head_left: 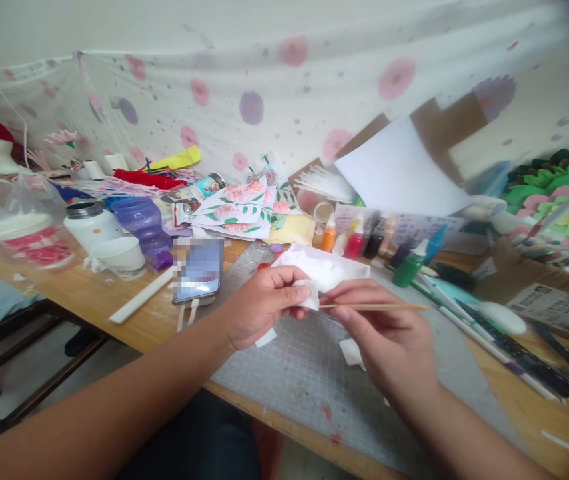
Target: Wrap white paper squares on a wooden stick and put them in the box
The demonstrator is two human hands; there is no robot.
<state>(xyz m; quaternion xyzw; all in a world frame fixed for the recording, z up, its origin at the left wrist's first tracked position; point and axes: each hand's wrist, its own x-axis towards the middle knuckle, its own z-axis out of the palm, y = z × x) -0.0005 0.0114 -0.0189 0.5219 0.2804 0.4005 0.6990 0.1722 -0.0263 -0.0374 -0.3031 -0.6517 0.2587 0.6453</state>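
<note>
Fingers (pixel 291 275) of left hand (pixel 259 307) are pinching white paper scrap (pixel 311 297) by its edge, seemingly soft, tearable; right hand (pixel 389 343), three o'clock, is gripping brittle stick (pixel 389 307).

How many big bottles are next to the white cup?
2: a white bottle left of the white cup, a purple bottle right of it. Clutter behind could hide more.

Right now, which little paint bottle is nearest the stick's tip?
The green bottle, just behind the stick tip; the orange, red and blue ones stand farther away.
</note>
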